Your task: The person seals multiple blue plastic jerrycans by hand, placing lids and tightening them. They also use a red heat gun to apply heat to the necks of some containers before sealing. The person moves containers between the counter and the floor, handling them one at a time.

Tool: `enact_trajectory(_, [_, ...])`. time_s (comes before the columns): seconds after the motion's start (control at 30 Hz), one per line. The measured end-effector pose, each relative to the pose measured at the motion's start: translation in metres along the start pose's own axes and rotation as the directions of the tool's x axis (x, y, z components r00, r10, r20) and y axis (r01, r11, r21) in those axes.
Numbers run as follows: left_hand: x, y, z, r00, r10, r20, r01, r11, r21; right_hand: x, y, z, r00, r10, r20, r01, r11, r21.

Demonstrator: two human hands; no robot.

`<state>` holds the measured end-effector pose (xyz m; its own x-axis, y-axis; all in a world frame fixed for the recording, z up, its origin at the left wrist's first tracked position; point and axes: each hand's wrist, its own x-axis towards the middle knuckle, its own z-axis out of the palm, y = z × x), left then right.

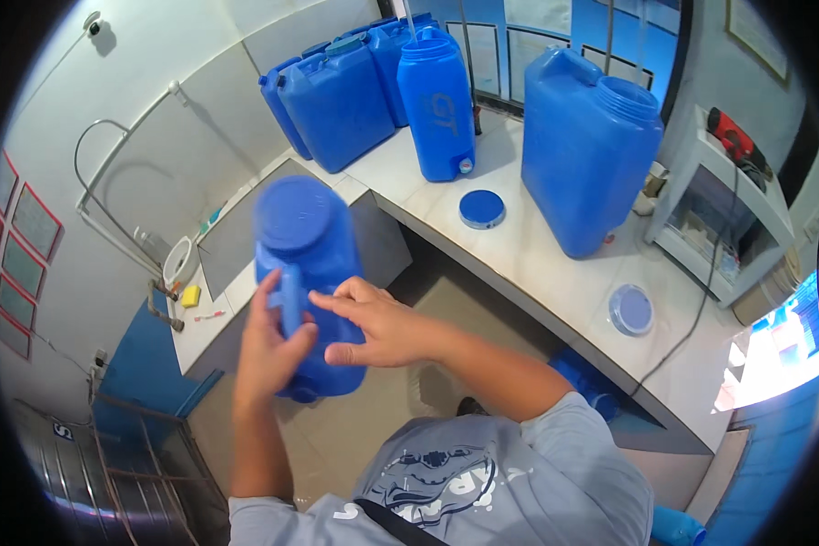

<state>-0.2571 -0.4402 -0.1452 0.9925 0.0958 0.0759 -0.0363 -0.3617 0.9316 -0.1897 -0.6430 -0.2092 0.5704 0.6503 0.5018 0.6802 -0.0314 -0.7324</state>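
Observation:
A blue plastic water jug (341,255) with a round blue screw cap (293,214) is held up in front of me, slightly blurred. My left hand (275,346) is closed around its handle, with the fingers on the left side and the thumb on the right. Over the jug's right side reaches my right hand (378,323), its index finger pointing at the handle and its thumb apart. Whether those fingertips touch the jug I cannot tell.
Past the jug is a white-tiled counter (555,282). An uncapped blue container (587,146), another slim one (437,109) and several grouped containers (341,109) stand on it. Two loose blue caps (481,209) lie there. A white-framed cabinet (723,209) and a yellow sponge (190,296) sit at the sides.

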Motion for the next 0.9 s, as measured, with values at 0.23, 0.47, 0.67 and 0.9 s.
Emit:
enact_trajectory(0.23, [0.151,0.038,-0.058,0.986,0.130,-0.106,-0.126,0.991,0.050,0.033,0.059,-0.085,0.984,0.123,0.129,-0.141,0.980,0.139])
enact_trajectory(0.47, [0.369,0.032,-0.044,0.988,0.154,0.010,-0.153,0.987,-0.053,-0.033,0.079,-0.161,0.850,0.435,-0.296,-0.432,0.898,0.078])
enact_trajectory(0.67, [0.545,0.033,-0.008,0.931,0.289,0.223,-0.316,0.944,0.098,-0.146,0.056,-0.208,0.302,0.465,-0.832,-0.802,0.596,0.042])
enact_trajectory(0.9, [0.578,0.024,-0.044,0.760,0.548,0.350,-0.650,0.641,0.409,-0.274,0.069,-0.265,-0.034,0.149,-0.988,-0.904,0.416,0.094])
